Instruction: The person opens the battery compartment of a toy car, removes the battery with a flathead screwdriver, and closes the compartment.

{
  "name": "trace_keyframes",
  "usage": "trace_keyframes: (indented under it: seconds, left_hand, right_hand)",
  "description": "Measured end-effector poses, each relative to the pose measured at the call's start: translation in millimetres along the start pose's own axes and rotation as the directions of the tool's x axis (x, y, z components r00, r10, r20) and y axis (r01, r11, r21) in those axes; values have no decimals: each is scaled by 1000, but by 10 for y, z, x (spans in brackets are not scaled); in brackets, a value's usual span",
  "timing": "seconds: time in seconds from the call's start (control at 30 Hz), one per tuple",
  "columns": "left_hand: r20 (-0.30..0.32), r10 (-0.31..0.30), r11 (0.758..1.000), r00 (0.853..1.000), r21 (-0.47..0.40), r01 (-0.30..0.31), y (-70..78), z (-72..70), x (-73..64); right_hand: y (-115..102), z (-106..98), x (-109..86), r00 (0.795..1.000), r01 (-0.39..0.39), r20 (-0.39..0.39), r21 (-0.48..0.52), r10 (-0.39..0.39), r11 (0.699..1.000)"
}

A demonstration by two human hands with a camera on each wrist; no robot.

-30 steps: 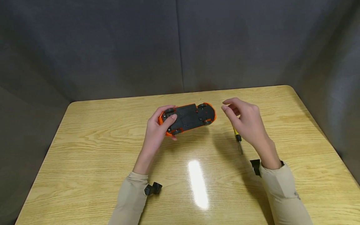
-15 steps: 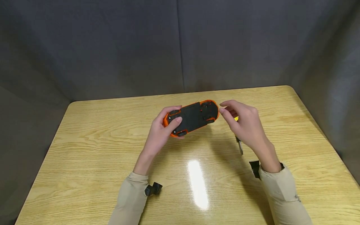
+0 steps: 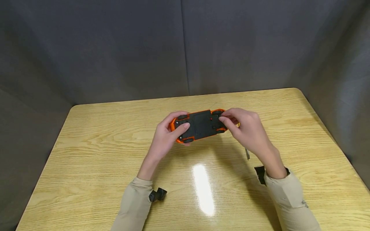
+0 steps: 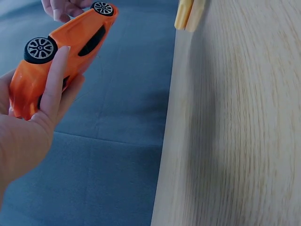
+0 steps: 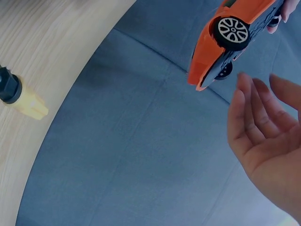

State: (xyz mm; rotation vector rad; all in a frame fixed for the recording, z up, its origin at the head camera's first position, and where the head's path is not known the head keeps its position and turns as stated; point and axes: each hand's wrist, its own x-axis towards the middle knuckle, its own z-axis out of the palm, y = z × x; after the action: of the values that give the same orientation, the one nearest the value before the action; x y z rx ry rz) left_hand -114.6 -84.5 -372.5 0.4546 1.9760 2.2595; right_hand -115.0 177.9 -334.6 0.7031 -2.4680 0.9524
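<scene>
Yellow-handled screwdriver (image 5: pixel 27 100) on wooden table (image 3: pixel 101 160).

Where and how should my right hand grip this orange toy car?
Take the toy car, probably, by its free end, coming from the right: your left hand holds the opposite end, and the black underside faces you for the thumb.
</scene>
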Motion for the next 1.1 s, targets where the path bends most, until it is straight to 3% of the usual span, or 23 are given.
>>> trace_keyframes:
  seconds: [0.33, 0.57, 1.1]
  left_hand:
    - [-48, -3, 1000, 999, -23, 2, 11, -8, 4]
    - [-55, 6, 1000, 998, -13, -7, 16, -15, 3]
    - [-67, -4, 1000, 998, 27, 6, 9, 14, 8]
  right_hand:
    - [-39, 51, -16, 976, -97, 191, -48, 104, 994]
    - [-18, 92, -17, 958, -112, 255, -79, 129, 991]
    - [-42, 209, -26, 976, -43, 212, -69, 56, 997]
